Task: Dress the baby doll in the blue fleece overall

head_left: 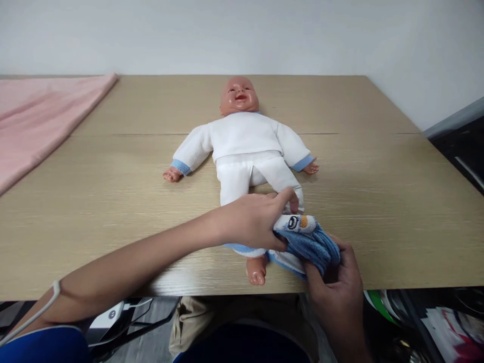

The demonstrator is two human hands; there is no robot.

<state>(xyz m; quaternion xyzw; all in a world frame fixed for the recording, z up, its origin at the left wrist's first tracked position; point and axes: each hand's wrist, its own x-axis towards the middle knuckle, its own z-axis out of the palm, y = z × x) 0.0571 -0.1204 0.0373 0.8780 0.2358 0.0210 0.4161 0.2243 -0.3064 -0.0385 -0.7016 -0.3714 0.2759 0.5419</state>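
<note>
- Blue knitted sock (312, 244), with a white end showing a drawn eye and an orange spot, is bunched between the two hands near the front edge of the pale wood-grain table (113, 201).
- The left hand (251, 219) reaches in from the left with its fingers curled, pinching the white end of the sock between thumb and forefinger.
- The right hand (335, 282) comes up from below the table edge and grips the sock's blue folds, fingers closed around them.
- The plastic baby doll in a white suit with light blue cuffs (244, 136) lies on its back, head away and legs toward the hands.
- One bare doll foot (257, 271) shows just left of the sock; the other foot is hidden by sock and hands.
- A pink cloth (34, 116) lies far left, cut off by the frame.
</note>
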